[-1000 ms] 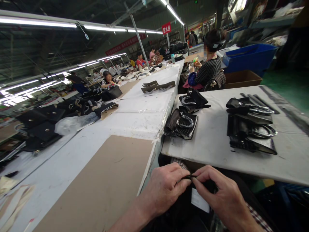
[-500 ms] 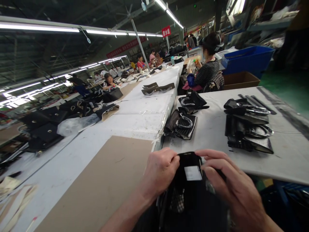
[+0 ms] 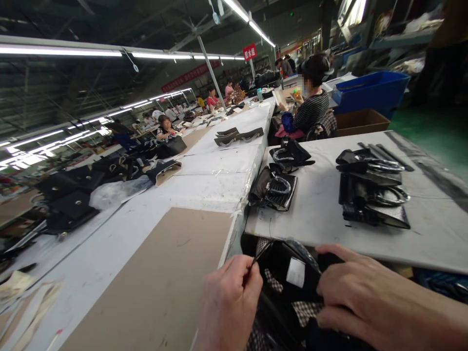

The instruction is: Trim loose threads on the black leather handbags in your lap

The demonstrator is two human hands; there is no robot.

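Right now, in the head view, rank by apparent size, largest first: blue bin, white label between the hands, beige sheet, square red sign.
1. Beige sheet
2. Blue bin
3. White label
4. Square red sign

The label is much nearer than the sign, so their real order is unsure.

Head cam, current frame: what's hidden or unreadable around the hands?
All head view:
White rectangular label inside the floppy black bag: any print too small and blurred.
Bag edge in the left hand: covered by that hand's fingers.
Bag's lower part: partly behind the right hand, lost in darkness towards the bottom edge.
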